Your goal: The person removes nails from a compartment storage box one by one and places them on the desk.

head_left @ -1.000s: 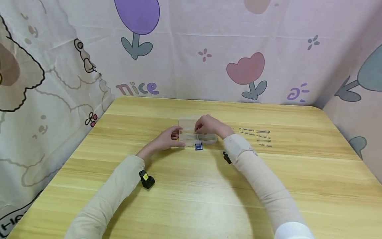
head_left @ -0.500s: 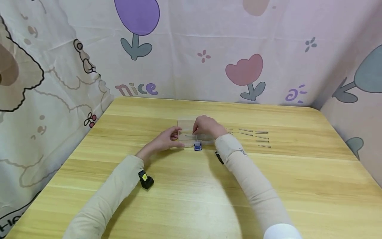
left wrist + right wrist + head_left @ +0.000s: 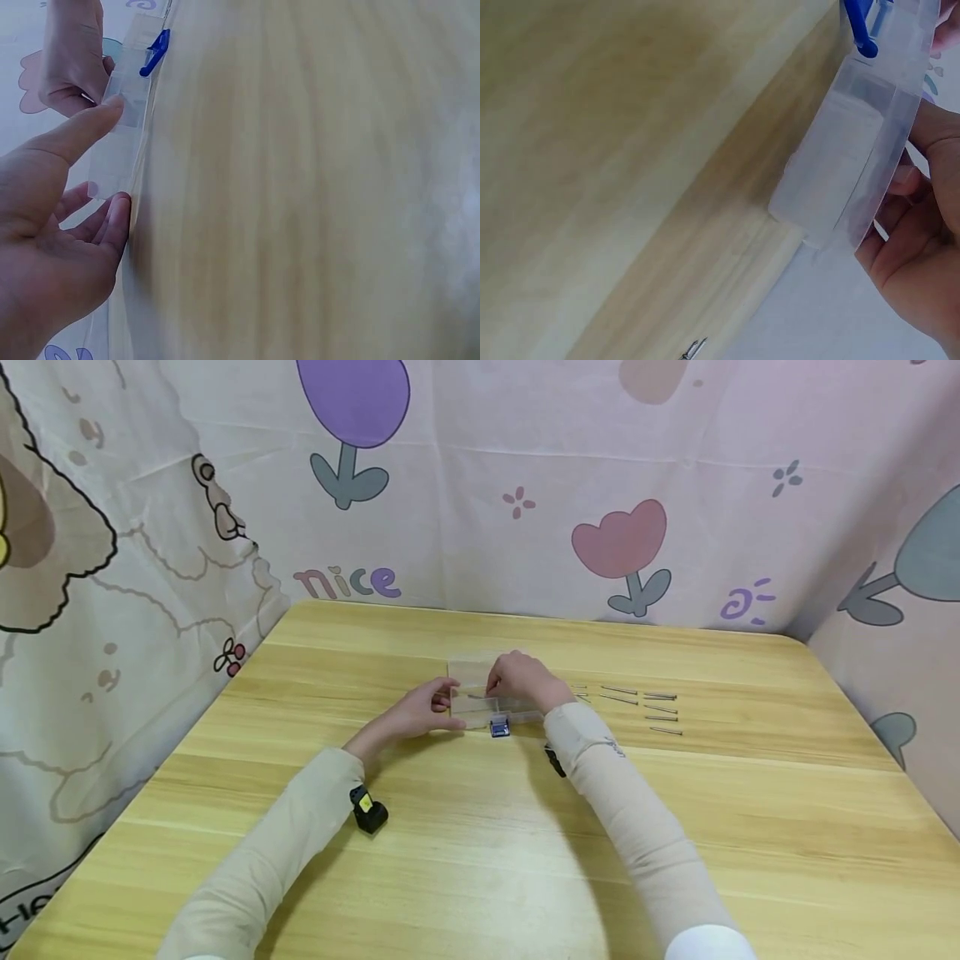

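A clear plastic compartment box (image 3: 476, 720) lies on the table with its clear lid (image 3: 468, 672) tipped back. A blue latch (image 3: 499, 727) hangs at its near side. My left hand (image 3: 411, 710) holds the left end, thumb (image 3: 101, 124) on the near wall and fingers round the end. My right hand (image 3: 521, 678) is over the box with fingertips pinched together at the left compartment. A thin nail (image 3: 476, 697) shows beside those fingertips and appears pinched; its other end is hidden. In the right wrist view, the box's right compartment (image 3: 832, 165) is near the right hand.
Several loose nails (image 3: 663, 719) lie on the wooden table (image 3: 480, 860) to the right of the box, some partly behind my right wrist. A patterned cloth (image 3: 465, 527) hangs behind the table's far edge. Each wrist wears a black camera (image 3: 369, 812).
My right forearm has shifted left, uncovering more nails, while its fingertips stay over the box. My left hand keeps its hold on the box.
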The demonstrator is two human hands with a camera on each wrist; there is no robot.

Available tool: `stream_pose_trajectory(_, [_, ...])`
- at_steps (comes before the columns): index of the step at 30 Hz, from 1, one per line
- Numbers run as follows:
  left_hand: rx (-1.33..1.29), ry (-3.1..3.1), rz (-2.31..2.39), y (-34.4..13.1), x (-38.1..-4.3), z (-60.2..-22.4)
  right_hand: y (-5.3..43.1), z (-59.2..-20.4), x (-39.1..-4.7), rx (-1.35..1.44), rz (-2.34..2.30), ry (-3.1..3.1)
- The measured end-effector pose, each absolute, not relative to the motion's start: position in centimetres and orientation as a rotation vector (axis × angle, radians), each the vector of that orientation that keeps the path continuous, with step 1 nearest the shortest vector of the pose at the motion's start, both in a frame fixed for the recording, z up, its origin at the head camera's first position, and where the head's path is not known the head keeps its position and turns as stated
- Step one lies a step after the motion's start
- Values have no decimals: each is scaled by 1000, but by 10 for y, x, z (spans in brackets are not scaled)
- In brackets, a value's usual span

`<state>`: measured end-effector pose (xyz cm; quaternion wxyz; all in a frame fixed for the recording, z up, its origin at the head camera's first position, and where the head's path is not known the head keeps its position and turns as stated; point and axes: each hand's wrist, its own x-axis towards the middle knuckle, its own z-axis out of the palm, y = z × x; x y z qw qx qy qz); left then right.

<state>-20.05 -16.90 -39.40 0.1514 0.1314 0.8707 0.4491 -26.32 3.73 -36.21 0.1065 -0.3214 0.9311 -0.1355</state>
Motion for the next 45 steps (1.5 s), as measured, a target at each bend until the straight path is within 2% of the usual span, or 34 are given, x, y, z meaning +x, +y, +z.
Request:
stream_pose_trajectory(27, [371, 2498, 1299, -168, -201, -393, 41, -368, -264, -1015, -478, 2752])
stream_pose_trajectory(45, [377, 2510, 1287, -168, -201, -394, 45, -370, -265, -960, -585, 2705])
